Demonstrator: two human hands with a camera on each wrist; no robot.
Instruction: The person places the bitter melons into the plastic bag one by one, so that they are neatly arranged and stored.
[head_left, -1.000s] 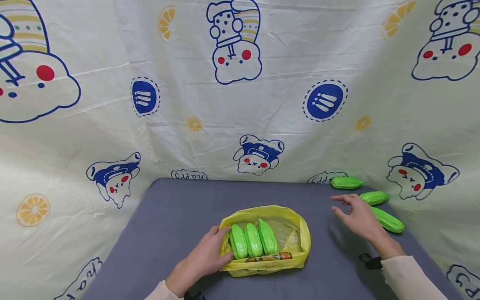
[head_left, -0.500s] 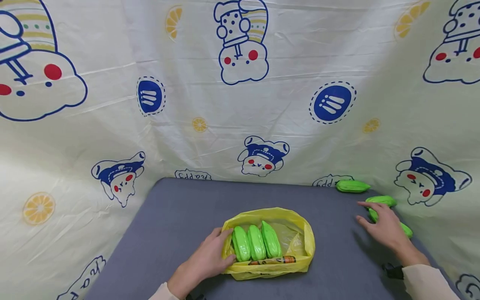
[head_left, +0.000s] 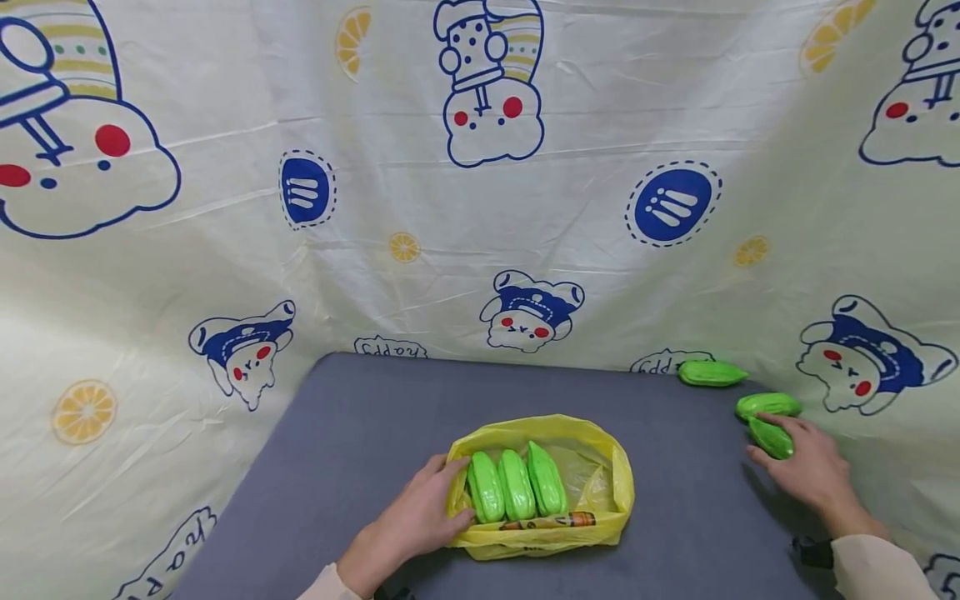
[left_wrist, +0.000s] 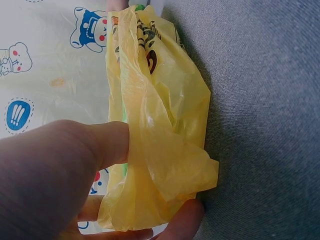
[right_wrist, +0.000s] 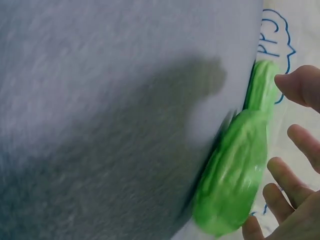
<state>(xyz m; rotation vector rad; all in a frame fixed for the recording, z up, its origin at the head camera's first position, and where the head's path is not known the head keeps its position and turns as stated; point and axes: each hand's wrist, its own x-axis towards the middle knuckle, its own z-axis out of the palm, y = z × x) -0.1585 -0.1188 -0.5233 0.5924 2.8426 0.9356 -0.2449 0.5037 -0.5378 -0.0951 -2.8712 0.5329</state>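
Observation:
A yellow plastic bag (head_left: 547, 540) with its mouth folded open stands on the table, and three green bitter melons (head_left: 517, 485) lie side by side in it. My left hand (head_left: 420, 512) grips the bag's left rim, thumb over the edge and fingers against the outside, as the left wrist view shows too. At the right edge, my right hand (head_left: 813, 471) hovers over the nearest ridged bitter melon (right_wrist: 232, 175), partly hiding it in the head view. Its fingers are spread and bent loosely beside that melon; whether the lowest one touches it, I cannot tell.
Two more bitter melons lie beyond the right hand: one (head_left: 768, 406) touching or nearly touching the nearest, another (head_left: 712, 372) at the back edge. The dark grey table (head_left: 390, 417) meets a printed white cloth (head_left: 360, 292) behind and on the right.
My right hand has moved right and closer to the nearest bitter melon, now covering part of it. The left hand keeps its grip on the bag. The head view has shifted slightly.

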